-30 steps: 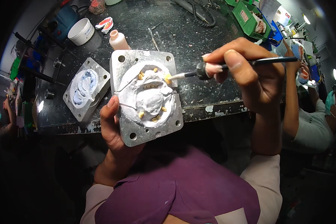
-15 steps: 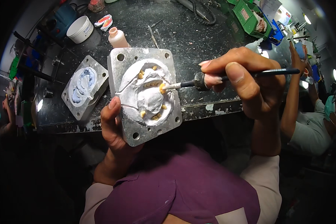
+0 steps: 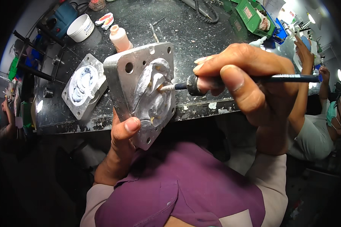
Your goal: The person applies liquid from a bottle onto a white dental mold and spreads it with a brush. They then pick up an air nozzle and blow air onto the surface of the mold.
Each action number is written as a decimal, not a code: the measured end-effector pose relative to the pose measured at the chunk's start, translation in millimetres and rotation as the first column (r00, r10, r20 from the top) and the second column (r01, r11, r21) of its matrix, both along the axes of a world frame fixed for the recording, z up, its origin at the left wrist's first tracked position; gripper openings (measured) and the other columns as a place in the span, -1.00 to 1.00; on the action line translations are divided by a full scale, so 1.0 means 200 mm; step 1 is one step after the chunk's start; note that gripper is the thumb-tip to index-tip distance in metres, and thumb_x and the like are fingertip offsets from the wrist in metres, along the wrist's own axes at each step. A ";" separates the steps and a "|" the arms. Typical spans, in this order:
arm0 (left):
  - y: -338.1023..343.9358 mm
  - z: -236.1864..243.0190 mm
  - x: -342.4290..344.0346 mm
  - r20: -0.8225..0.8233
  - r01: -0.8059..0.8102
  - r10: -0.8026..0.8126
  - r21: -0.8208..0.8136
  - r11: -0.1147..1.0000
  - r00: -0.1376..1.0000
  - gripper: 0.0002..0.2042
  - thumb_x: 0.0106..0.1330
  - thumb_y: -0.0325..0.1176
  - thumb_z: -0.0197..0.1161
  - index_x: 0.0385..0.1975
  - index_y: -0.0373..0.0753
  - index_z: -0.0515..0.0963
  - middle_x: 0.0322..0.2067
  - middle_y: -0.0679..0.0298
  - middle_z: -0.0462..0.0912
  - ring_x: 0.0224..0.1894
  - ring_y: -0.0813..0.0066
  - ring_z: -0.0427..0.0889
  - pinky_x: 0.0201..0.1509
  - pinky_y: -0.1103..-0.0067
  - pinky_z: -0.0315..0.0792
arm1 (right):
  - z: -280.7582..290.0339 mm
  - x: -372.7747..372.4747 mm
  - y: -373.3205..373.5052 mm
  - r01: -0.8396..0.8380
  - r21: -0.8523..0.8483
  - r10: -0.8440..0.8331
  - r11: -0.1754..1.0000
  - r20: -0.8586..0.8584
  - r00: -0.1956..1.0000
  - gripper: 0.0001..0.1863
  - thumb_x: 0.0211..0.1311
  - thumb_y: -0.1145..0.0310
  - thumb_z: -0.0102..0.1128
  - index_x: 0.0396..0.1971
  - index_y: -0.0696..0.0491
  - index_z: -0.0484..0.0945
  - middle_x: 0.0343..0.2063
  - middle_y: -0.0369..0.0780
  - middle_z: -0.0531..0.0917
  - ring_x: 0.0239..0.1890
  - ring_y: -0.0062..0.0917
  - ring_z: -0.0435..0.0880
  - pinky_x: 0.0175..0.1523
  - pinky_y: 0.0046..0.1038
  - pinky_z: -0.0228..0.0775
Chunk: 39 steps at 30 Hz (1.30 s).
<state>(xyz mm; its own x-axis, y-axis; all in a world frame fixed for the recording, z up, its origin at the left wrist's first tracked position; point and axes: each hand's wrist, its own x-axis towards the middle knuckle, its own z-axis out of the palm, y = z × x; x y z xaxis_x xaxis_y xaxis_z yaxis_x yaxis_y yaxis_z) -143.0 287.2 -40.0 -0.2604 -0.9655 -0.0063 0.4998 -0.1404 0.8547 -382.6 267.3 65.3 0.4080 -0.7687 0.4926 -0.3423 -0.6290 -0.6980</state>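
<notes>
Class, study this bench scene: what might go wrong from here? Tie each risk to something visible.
1. The tilted metal flask, apparently supported only by the left hand, might slip.
2. The brush in the right hand meets the plaster; a jolt might mark it.
3. The pink bottle, close behind the flask, could get knocked over.

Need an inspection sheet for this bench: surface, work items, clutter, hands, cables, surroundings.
Surface: black worktop, white-flecked.
Job's things: silver metal block-shaped flask, tilted, holding white plaster; slim dark-handled brush, tip at the plaster.
Clutter: second silver metal flask, round white tub, pale pink plastic bottle, green plastic bin.
Hands: left hand grips the tilted flask; right hand holds the brush.
Cables: coiled black cord, far side of the worktop.
Surroundings: another person at right.
</notes>
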 end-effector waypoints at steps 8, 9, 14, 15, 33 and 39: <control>0.01 0.03 0.00 0.091 -0.047 0.038 0.108 0.993 0.995 -0.03 -0.02 -0.09 0.29 0.46 -0.32 0.10 0.28 -0.04 0.38 0.26 0.08 0.48 0.33 0.22 0.41 | -0.06 0.03 0.02 -0.040 -0.108 0.050 0.993 0.086 0.995 -0.64 0.31 0.21 0.16 -0.35 0.27 0.68 -0.57 -0.11 0.70 -0.44 -0.39 0.71 0.00 -0.20 0.62; 0.02 0.02 0.00 0.092 -0.052 0.042 0.110 0.993 0.995 -0.03 -0.02 -0.09 0.29 0.46 -0.32 0.10 0.28 -0.04 0.38 0.26 0.08 0.48 0.33 0.22 0.41 | -0.08 0.03 0.01 -0.096 -0.148 0.112 0.984 0.105 0.988 -0.64 0.31 0.22 0.15 -0.35 0.27 0.68 -0.57 -0.11 0.70 -0.45 -0.38 0.71 0.00 -0.18 0.62; 0.00 0.01 0.00 -0.002 -0.013 0.013 0.007 1.000 1.000 -0.24 0.29 0.08 0.01 0.28 -0.50 0.30 0.11 -0.05 0.57 0.06 0.13 0.65 0.12 0.32 0.55 | -0.12 -0.01 0.01 0.042 0.015 -0.044 0.999 0.185 0.982 -0.57 0.39 0.17 0.09 -0.34 0.31 0.66 -0.56 -0.10 0.66 -0.45 -0.43 0.66 0.03 -0.16 0.61; -0.01 -0.02 0.00 -0.228 0.062 -0.048 0.056 0.996 0.973 -0.25 0.31 0.08 0.01 0.29 -0.49 0.29 0.10 -0.05 0.57 0.06 0.13 0.65 0.12 0.31 0.55 | -0.14 -0.02 0.01 0.039 0.015 -0.042 0.999 0.187 0.982 -0.57 0.39 0.17 0.09 -0.34 0.31 0.66 -0.56 -0.10 0.66 -0.45 -0.43 0.66 0.03 -0.16 0.61; -0.02 -0.09 0.01 -0.477 -0.105 0.138 0.096 0.990 0.868 -0.35 0.45 0.06 0.01 0.35 -0.36 0.30 0.22 -0.03 0.50 0.23 0.14 0.55 0.33 0.22 0.46 | -0.13 -0.10 -0.03 0.080 0.003 -0.080 0.997 0.100 0.992 -0.62 0.41 0.31 -0.01 -0.26 0.35 0.65 -0.52 -0.08 0.66 -0.50 -0.50 0.62 -0.09 -0.33 0.60; -0.03 -0.08 0.02 -0.477 -0.105 0.145 0.109 0.988 0.867 -0.36 0.46 0.07 -0.02 0.34 -0.34 0.31 0.23 -0.02 0.48 0.24 0.15 0.55 0.33 0.22 0.45 | -0.13 -0.10 -0.03 0.062 0.032 -0.066 0.998 0.128 0.990 -0.61 0.44 0.27 -0.01 -0.24 0.34 0.65 -0.54 -0.13 0.63 -0.49 -0.53 0.61 -0.08 -0.37 0.57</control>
<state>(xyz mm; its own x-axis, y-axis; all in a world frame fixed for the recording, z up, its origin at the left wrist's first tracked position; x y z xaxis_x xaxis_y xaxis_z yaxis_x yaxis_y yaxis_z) -139.9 281.1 -56.4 -0.1271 -0.9918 0.0135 0.8643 -0.1041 0.4920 -403.4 260.7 38.8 0.2918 -0.8053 0.5161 -0.2873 -0.5885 -0.7557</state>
